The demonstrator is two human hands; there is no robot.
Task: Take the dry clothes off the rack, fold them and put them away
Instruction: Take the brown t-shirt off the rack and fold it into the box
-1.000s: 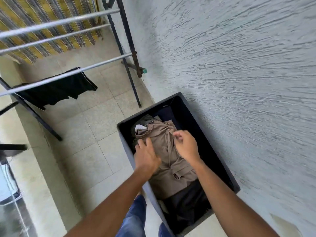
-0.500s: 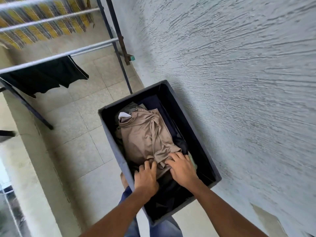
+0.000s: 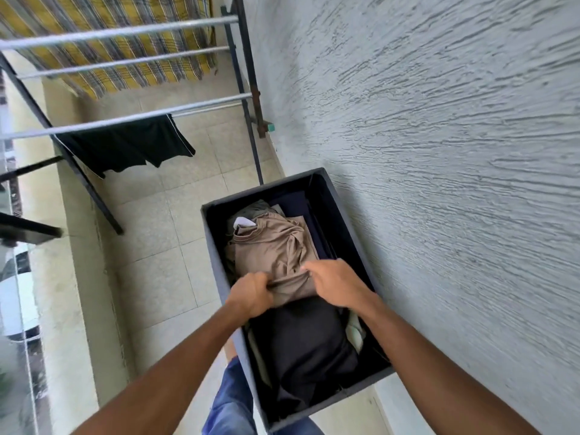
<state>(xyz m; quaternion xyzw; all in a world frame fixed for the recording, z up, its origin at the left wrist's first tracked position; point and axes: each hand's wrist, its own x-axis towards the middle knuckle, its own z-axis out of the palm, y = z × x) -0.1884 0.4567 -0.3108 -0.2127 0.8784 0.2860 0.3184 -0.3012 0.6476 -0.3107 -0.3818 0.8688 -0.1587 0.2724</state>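
Left grip (image 3: 251, 295) and right grip (image 3: 337, 285) pinch tan shirt (image 3: 273, 246), near edge.

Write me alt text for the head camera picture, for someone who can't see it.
The left hand and right hand grip the near edge of a folded tan shirt lying on other clothes in a dark bin beside a textured wall. Behind, a black garment and a yellow checked cloth hang on the drying rack.

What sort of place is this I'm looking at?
Most likely a narrow home balcony used for laundry: a metal drying rack with a black garment hanging on it, a tiled floor, and a rough plastered wall opposite a low parapet.
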